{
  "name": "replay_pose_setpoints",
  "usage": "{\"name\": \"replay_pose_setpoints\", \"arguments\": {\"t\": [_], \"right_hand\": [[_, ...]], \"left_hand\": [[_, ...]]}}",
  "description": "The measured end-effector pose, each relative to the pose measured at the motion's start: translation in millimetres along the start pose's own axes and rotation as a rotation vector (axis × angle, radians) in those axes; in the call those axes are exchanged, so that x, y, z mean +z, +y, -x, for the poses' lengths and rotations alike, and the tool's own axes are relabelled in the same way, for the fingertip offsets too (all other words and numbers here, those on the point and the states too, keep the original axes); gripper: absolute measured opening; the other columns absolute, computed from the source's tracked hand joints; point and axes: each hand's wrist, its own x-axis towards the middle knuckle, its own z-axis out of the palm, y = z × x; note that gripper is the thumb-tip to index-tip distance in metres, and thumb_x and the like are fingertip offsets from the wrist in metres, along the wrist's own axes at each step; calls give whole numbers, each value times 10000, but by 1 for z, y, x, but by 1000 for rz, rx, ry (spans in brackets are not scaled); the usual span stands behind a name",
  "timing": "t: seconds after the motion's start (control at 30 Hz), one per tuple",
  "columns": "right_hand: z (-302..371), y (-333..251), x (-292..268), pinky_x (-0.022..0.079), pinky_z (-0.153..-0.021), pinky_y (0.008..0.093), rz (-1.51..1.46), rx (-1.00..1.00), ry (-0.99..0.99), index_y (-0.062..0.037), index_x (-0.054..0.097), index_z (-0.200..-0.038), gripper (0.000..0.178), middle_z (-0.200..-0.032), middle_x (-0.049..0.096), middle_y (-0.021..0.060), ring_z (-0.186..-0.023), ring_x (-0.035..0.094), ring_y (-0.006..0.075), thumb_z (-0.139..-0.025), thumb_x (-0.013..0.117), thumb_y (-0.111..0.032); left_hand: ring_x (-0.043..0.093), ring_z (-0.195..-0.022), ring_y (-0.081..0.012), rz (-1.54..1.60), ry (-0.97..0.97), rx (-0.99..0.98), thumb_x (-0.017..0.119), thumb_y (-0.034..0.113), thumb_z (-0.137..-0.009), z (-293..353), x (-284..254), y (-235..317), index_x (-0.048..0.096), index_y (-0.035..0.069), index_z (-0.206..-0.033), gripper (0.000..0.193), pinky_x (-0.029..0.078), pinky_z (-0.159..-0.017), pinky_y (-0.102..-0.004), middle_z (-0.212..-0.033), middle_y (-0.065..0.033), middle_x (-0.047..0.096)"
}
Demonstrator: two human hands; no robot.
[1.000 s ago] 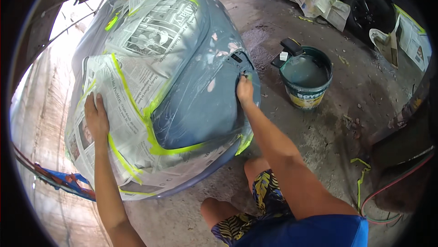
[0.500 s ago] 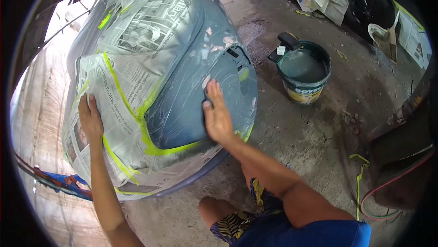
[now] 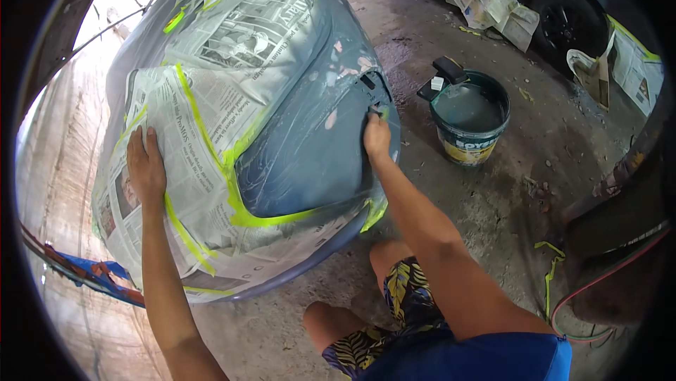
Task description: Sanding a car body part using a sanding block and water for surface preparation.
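Note:
Before me is a car body part with a wet grey-blue painted panel (image 3: 303, 148), streaked with water and marked with pale patches. Newspaper (image 3: 176, 127) masks its left side, held down by bright yellow-green tape (image 3: 232, 177). My left hand (image 3: 146, 170) lies flat on the newspaper, fingers extended. At the panel's right edge, just below a dark recess (image 3: 367, 82), my right hand (image 3: 377, 136) is closed, its fingers curled together. A small dark bit shows at its fingertips, too little to name.
To the right on the concrete floor stands a bucket (image 3: 473, 148) of murky water, with a black block (image 3: 449, 67) on its rim. Beyond it is a car wheel (image 3: 563, 18) with newspaper (image 3: 489, 4) near it. A red hose (image 3: 605, 275) curves at the lower right.
My right hand has moved from lying flat mid-panel to the right edge, and its fingers have closed. My left hand stays on the newspaper. The view has shifted slightly.

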Motion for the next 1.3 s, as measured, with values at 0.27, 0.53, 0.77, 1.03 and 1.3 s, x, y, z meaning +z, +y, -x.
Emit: {"name": "replay_pose_setpoints", "arguments": {"t": [0.27,0.53,0.77,1.03,1.3], "right_hand": [[28,10,16,291,-1195,395,-196,-420,126,111,436,-1428,505,-1468,466,323,-1417,406,431,-1038,422,-209],[79,18,33,170,-1235,448,110,-717,176,146,316,-1487,580,-1565,316,332,-1489,276,429,-1047,453,-205],[62,12,27,153,-1238,464,-75,-622,205,153,269,-1500,604,-1572,293,337,-1488,261,444,-1066,392,-249],[26,-17,13,156,-1241,464,-89,-505,9,129,277,-1513,638,-1605,239,317,-1509,204,444,-1070,376,-318],[90,5,31,116,-1245,471,192,-885,23,110,184,-1554,625,-1634,165,311,-1526,152,452,-1041,409,-167]], "left_hand": [[467,-1361,-398,40,17,27,438,440,-1062,-3,0,1,506,-37,-1425,604,339,-1146,-418,-1448,-253,515],[460,-1372,-388,47,8,27,441,429,-1064,-4,3,1,512,-44,-1416,594,333,-1151,-416,-1454,-250,513],[457,-1375,-387,35,1,21,453,434,-1061,-3,2,-3,511,-45,-1419,601,334,-1151,-412,-1462,-249,508],[470,-1363,-393,3,5,6,436,450,-1063,-3,4,-3,513,-40,-1417,610,344,-1146,-417,-1459,-239,514],[428,-1392,-390,3,-19,-25,401,484,-1050,-1,-1,3,500,-29,-1437,651,307,-1169,-436,-1473,-241,492]]}}
